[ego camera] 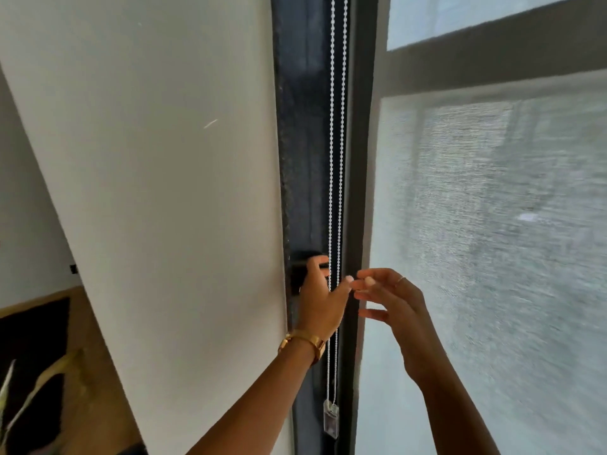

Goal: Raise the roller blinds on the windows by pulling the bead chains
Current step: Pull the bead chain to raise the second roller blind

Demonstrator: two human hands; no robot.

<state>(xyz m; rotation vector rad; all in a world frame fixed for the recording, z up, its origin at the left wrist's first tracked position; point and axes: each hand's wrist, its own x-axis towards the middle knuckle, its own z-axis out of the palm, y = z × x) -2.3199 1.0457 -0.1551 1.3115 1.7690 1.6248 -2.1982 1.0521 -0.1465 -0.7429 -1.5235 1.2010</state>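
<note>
The bead chain point(332, 159) hung as two white strands down the dark window frame point(302, 142), between an opaque white blind point(164, 159) to its left and a sheer, lowered roller blind point(492, 224) to its right. Low on the chain, a clear plastic weight point(330, 419) dangled at the bottom of the loop. The left hand point(320, 302) was raised to the chain, its fingers curled around the left strand and the thumb stretched across toward the right one — whether it gripped tightly could not be told. A gold watch point(303, 344) sat on that wrist, below the chain's held point. The right hand point(391, 303) hovered just to the right of the chain, fingers spread and loose, touching nothing — a thin ring point(400, 280) showed on one finger. A black handle point(303, 259) sat on the frame just left of the chain, behind the left hand's fingers.
</note>
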